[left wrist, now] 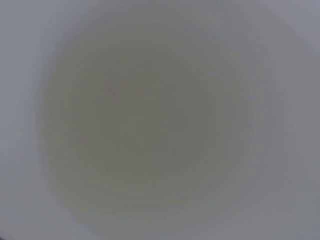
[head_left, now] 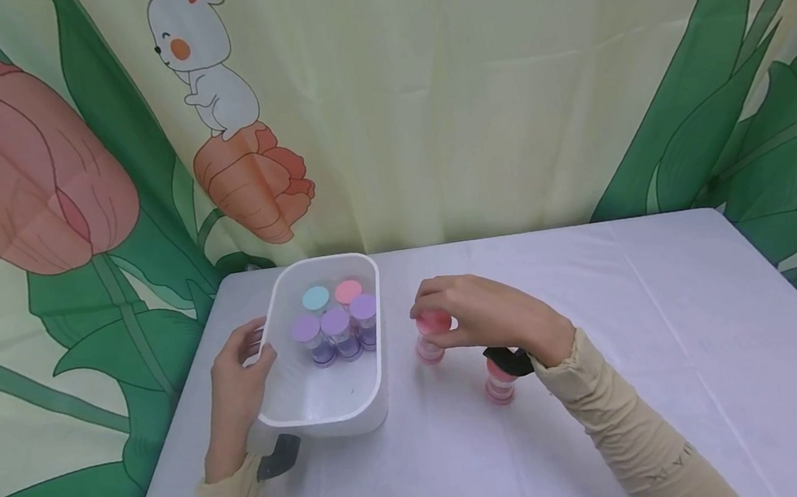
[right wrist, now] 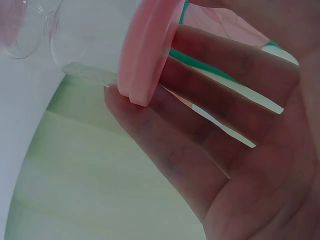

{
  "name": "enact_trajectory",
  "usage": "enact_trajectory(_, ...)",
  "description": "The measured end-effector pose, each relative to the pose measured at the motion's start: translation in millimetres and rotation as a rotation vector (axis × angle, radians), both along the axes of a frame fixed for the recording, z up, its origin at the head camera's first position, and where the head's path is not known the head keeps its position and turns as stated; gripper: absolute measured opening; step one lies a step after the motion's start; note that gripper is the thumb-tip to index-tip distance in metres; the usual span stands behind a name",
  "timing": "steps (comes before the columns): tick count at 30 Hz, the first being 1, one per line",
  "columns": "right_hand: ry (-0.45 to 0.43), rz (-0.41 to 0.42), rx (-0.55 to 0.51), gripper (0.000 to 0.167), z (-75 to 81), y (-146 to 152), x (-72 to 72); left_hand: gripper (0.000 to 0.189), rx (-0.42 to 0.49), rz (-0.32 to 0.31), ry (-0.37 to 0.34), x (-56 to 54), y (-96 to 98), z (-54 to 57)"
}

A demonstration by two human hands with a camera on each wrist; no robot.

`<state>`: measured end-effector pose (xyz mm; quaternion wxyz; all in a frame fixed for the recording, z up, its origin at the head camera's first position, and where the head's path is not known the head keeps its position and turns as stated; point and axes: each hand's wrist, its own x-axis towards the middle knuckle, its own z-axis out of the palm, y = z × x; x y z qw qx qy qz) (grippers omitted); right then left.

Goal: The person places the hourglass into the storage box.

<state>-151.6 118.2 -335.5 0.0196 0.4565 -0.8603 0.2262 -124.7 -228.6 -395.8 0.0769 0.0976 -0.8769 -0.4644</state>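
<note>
My left hand grips the left rim of a white plastic bin. In it stand three purple-capped sand timers, a blue-capped one and a pink-capped one. To the right of the bin, my right hand holds a pink sand timer by its top cap, fingers and thumb around it. The right wrist view shows its pink cap against the fingertips. Another pink sand timer stands under the right wrist, its top partly hidden. The left wrist view is only a grey blur.
Under everything lies a table with a white cloth, its back edge meeting a printed curtain with tulips, leaves and a rabbit. Dark wrist straps show at both sleeves.
</note>
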Motion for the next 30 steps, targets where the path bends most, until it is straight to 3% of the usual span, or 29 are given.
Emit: enact_trajectory(30,0.221,0.089,-0.042,0.013,48.9,-39.1,-4.3,0.046,0.008,0.001,-0.01,-0.8,-1.5,-0.9)
